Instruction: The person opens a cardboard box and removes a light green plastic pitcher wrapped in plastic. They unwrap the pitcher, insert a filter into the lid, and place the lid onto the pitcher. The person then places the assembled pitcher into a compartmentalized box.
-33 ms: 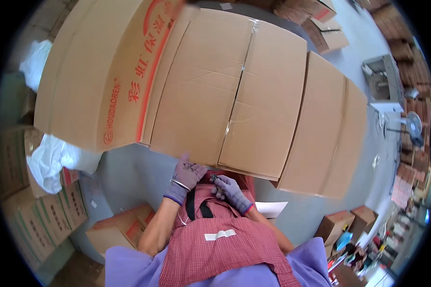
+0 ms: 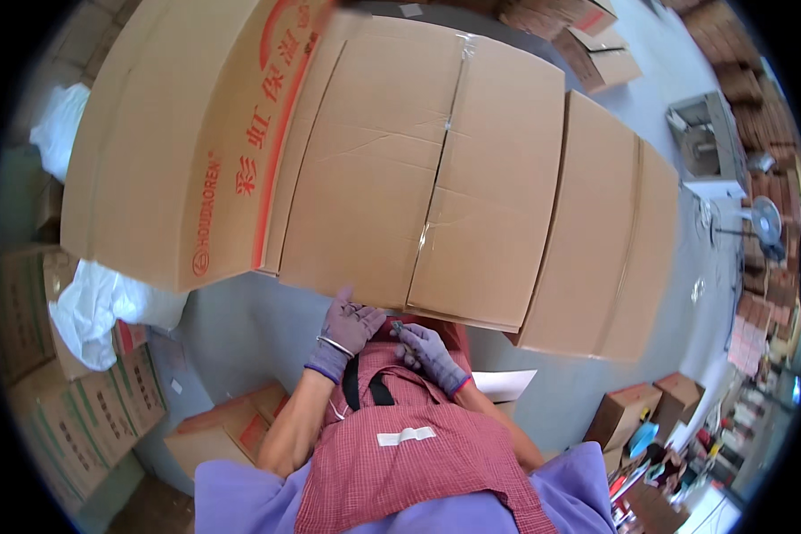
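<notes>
The gloved right hand [image 2: 429, 351] curls around a small dark object [image 2: 397, 329], too small to identify, near the front edge of the taped carton [image 2: 365, 196]. The gloved left hand [image 2: 349, 326], fingers loosely spread, is by that edge; contact is unclear. A red-printed carton [image 2: 151, 160] stands left of the taped one, a plain carton [image 2: 596, 222] right.

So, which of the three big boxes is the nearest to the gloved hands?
The middle box: its near edge lies close by the left hand, while the left box and right box sit farther aside.
</notes>
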`<action>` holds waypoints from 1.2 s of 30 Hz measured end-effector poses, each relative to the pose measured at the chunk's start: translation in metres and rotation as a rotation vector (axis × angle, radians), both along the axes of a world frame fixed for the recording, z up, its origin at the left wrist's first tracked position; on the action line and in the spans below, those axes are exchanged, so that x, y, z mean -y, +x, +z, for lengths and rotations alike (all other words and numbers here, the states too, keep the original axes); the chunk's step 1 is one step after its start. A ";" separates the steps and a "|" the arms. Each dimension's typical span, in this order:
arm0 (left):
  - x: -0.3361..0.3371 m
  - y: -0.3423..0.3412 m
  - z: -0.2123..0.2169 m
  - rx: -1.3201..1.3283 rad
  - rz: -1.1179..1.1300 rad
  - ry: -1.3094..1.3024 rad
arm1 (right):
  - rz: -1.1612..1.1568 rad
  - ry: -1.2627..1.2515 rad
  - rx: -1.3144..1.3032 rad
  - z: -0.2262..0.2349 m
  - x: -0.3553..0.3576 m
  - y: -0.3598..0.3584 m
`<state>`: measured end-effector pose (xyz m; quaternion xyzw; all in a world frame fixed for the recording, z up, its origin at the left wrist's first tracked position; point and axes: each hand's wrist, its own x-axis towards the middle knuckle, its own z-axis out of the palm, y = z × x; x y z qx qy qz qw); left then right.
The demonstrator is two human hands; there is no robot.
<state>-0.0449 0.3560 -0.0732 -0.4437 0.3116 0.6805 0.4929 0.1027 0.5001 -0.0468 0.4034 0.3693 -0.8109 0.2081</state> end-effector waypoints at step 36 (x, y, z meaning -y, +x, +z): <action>0.006 -0.011 -0.001 0.057 -0.145 0.272 | 0.491 1.279 0.082 0.012 0.012 -0.048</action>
